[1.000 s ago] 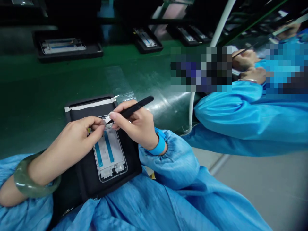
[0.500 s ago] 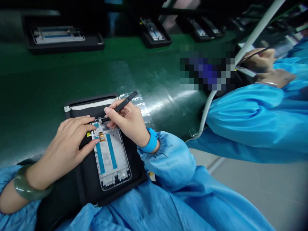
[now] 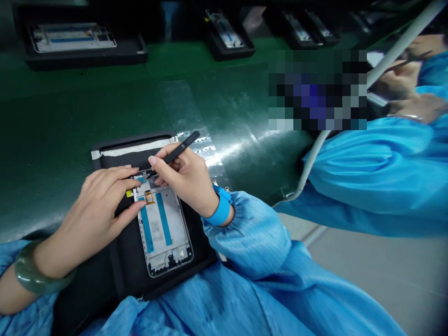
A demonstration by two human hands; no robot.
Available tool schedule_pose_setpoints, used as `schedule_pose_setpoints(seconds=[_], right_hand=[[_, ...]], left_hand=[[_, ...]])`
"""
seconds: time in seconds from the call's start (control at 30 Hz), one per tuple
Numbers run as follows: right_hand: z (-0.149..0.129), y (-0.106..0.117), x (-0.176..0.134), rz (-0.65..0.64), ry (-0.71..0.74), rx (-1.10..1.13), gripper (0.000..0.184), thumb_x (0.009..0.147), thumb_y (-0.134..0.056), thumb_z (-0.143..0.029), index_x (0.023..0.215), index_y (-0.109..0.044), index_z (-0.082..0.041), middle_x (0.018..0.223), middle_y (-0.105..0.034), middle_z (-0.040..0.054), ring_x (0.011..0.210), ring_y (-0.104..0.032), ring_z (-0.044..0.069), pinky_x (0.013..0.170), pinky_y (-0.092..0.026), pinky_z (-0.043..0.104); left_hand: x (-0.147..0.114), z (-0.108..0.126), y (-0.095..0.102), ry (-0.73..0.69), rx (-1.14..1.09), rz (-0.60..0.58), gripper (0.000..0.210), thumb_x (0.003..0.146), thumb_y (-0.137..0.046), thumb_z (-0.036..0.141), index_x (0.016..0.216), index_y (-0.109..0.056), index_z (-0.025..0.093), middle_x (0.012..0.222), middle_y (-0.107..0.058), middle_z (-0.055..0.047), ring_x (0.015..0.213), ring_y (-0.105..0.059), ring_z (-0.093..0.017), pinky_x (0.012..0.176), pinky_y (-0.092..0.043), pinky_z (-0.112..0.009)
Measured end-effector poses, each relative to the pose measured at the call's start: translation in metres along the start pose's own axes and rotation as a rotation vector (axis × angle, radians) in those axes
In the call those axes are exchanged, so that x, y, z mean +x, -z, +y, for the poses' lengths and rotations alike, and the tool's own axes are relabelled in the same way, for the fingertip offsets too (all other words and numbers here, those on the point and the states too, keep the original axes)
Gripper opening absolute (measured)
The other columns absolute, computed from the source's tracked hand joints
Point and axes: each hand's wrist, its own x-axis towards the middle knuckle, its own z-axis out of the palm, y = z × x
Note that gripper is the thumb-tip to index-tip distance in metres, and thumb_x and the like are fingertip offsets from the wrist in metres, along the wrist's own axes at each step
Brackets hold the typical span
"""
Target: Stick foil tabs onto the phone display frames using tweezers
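Observation:
A phone mid-frame [image 3: 177,228], silvery with two blue strips and an orange flex connector, lies tilted in a black tray [image 3: 122,266]. My left hand [image 3: 101,200] rests at its upper left edge, fingers stretched out and thumb apart, the tips touching the frame beside a yellow tab [image 3: 129,192]. In my right hand [image 3: 185,179] I grip black tweezers [image 3: 184,144] like a pen. Their working end points down at the frame's top part, near a small blue patch; the very tips are partly hidden by my fingers.
Black trays with similar phone frames [image 3: 75,37] [image 3: 227,32] line the back of the green bench [image 3: 115,102]. Clear tape strips lie on the bench top. A pale hose [image 3: 317,154] runs down at right, beside a co-worker's sleeve [image 3: 378,172] and hands.
The view has shifted slightly, so the back trays sit higher and the hose lies farther right. Both hands stay at the top of the frame; the tweezers have barely moved.

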Motion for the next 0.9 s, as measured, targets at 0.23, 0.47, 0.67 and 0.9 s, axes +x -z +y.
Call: schedule_pose_setpoints(seconds=[0.23,0.47,0.67,0.9], right_hand=[[-0.0009,-0.0012,-0.0009,0.007,0.001,-0.027,0.026,0.079,-0.062,-0.045,0.086,-0.053,-0.022,0.066,-0.06,-0.0053,0.054,-0.065,0.01,0.056,-0.053,0.023],[-0.0015,-0.0019,-0.0009,0.012,0.016,-0.049,0.025,0.079,-0.062,-0.044,0.085,-0.053,-0.022,0.067,-0.061,-0.0051,0.054,-0.065,0.01,0.056,-0.053,0.023],[-0.0011,-0.0017,-0.0007,0.008,0.048,-0.067,0.024,0.081,-0.062,-0.043,0.085,-0.053,-0.022,0.067,-0.061,-0.0051,0.055,-0.065,0.011,0.059,-0.052,0.024],[-0.0018,-0.0019,-0.0004,0.002,0.052,-0.098,0.025,0.081,-0.061,-0.044,0.087,-0.052,-0.022,0.07,-0.062,-0.0045,0.056,-0.065,0.01,0.059,-0.052,0.025]], left_hand=[[0.0004,-0.0006,-0.0003,-0.007,0.012,0.011,0.031,0.088,-0.05,0.043,0.108,-0.055,0.02,0.124,-0.056,-0.01,0.118,-0.051,-0.028,0.097,-0.039,-0.046],[-0.0005,-0.0039,-0.0021,-0.073,0.05,0.026,0.032,0.088,-0.051,0.04,0.112,-0.054,0.019,0.125,-0.055,-0.011,0.119,-0.05,-0.028,0.097,-0.04,-0.046],[0.0008,-0.0033,-0.0008,-0.129,0.13,-0.005,0.034,0.09,-0.049,0.036,0.119,-0.053,0.019,0.124,-0.053,-0.013,0.118,-0.049,-0.029,0.094,-0.041,-0.048],[0.0028,-0.0025,0.0013,-0.159,0.174,-0.017,0.035,0.089,-0.049,0.034,0.12,-0.054,0.017,0.123,-0.052,-0.015,0.115,-0.049,-0.032,0.091,-0.042,-0.05]])
